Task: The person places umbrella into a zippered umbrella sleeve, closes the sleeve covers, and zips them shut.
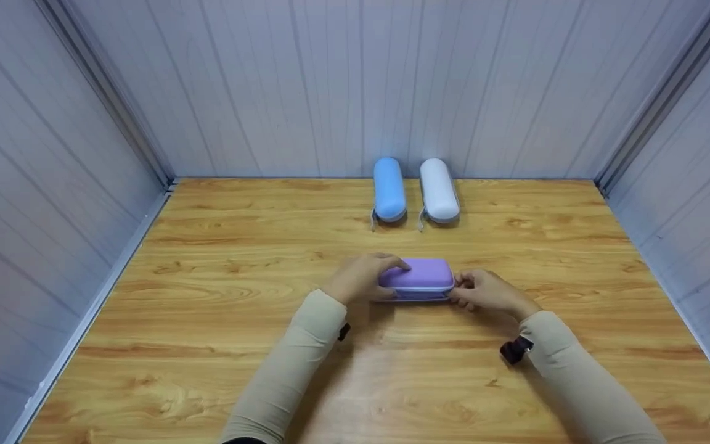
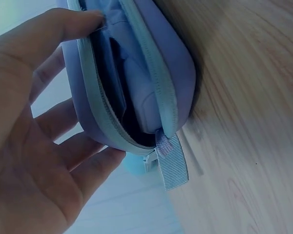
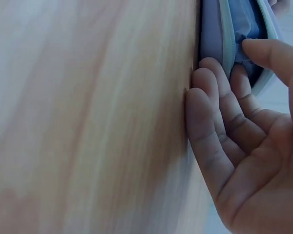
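Note:
A purple zip case [image 1: 424, 272] lies on the wooden table, its zip undone along the near side. My left hand [image 1: 361, 279] grips its left end. In the left wrist view the thumb is at the gap, the other fingers spread over the lid [image 2: 78, 83]; blue-grey lining and a ribbed fabric tab [image 2: 173, 165] show there. At the right end, my right hand [image 1: 490, 291] pinches the edge of the opening. The right wrist view shows its thumb and forefinger at the lining [image 3: 241, 22], with the other fingers curled beside the lower shell against the table.
Behind the purple case, a blue case [image 1: 389, 188] and a white case [image 1: 439, 190] lie side by side near the back wall [image 1: 330, 86], each with a small strap at its near end. Panelled walls enclose the wooden table [image 1: 219, 345] at left, right and back.

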Available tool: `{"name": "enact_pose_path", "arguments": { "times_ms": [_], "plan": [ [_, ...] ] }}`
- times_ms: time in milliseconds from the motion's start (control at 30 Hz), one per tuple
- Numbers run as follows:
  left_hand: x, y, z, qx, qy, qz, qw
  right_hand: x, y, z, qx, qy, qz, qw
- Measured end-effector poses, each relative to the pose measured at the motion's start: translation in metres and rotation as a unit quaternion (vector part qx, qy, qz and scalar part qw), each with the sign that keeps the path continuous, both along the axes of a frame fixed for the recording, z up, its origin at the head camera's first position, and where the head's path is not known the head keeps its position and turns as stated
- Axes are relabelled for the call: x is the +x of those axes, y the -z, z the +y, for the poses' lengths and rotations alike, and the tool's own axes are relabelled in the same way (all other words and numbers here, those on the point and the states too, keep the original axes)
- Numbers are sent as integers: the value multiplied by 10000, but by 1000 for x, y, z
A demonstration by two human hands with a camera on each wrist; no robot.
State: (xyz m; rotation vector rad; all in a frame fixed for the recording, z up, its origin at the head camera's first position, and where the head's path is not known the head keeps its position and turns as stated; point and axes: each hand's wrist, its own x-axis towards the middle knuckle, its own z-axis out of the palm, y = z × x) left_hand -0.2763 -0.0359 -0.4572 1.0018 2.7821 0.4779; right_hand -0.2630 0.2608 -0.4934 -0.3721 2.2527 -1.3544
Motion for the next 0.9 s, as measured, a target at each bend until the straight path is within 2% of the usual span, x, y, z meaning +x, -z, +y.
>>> {"name": "enact_pose_path", "arguments": {
  "times_ms": [233,467,767,900],
  "plan": [
    [5,4,2,-48,-66,166,9998,-1,1,2,-6,-74,2,10000],
    [13,9,5,-112,-32,627,9980,-2,-2,9,-194,-43,-211,9996],
    [15,6,4,-371,95,601,9975,-4,0,8,-288,108,-410,9987],
    [16,7,4,-356,137,766,9963,-4,-1,7,-296,157,-380,9987]
  ]
}}
